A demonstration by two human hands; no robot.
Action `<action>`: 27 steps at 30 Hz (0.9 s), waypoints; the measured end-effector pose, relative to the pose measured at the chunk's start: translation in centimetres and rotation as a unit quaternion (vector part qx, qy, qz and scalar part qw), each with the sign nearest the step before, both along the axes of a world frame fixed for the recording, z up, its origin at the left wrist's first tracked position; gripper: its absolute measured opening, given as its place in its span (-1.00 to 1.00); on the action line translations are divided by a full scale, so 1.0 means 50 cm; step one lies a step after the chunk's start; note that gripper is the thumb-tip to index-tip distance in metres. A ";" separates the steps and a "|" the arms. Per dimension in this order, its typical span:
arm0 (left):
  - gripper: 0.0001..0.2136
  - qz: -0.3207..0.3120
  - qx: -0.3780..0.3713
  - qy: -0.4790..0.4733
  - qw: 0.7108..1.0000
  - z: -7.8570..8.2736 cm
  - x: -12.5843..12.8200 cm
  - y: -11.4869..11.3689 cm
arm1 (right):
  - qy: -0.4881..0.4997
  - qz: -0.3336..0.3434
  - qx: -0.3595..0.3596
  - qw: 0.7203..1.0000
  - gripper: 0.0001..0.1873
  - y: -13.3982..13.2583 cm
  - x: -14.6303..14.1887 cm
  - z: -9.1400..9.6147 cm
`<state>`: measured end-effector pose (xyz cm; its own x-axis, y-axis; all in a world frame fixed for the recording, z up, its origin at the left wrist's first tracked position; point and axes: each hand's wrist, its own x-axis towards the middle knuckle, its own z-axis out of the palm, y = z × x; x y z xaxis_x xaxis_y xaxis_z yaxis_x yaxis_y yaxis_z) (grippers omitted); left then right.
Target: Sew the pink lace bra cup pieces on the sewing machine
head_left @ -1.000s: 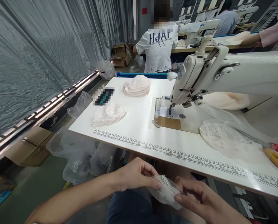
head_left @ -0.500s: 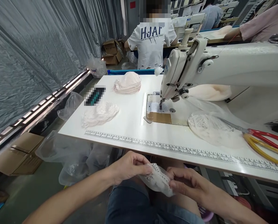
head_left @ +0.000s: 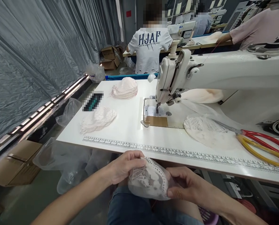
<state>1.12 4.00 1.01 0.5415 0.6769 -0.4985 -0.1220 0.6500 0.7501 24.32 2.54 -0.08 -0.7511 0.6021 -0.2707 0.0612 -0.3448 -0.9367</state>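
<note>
Between my hands, over my lap at the table's front edge, a white lace piece (head_left: 150, 181) with sheer mesh is spread out. My left hand (head_left: 127, 165) pinches its upper left edge between thumb and fingers. At its right side, my right hand (head_left: 184, 184) grips the mesh edge the same way. Beyond them stands a white sewing machine (head_left: 172, 78), its presser foot over the metal plate. A stack of white lace pieces (head_left: 98, 119) lies on the left of the white table (head_left: 123, 125), with pale pink pieces (head_left: 125, 88) behind it.
Scissors with red and yellow handles (head_left: 263, 145) rest on lace and mesh fabric (head_left: 205, 129) at the right. A printed ruler (head_left: 167, 151) runs along the table's front edge. Plastic bags (head_left: 69, 162) and a cardboard box (head_left: 15, 161) are at lower left. Co-workers sit ahead.
The lace piece has been opened out and turned, so more of its patterned face shows. Both hands still hold it, the left slightly further left. My view has shifted a little.
</note>
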 end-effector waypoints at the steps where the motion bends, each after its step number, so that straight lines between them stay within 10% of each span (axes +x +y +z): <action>1: -0.76 0.008 -0.004 -0.010 1.000 -0.002 0.000 0.000 | 0.006 -0.004 -0.008 1.000 -0.80 -0.002 -0.001 -0.002; 27: -0.73 -0.070 0.126 0.070 0.987 0.006 -0.003 -0.012 | -0.007 -0.014 0.010 1.000 -0.72 -0.025 -0.022 0.003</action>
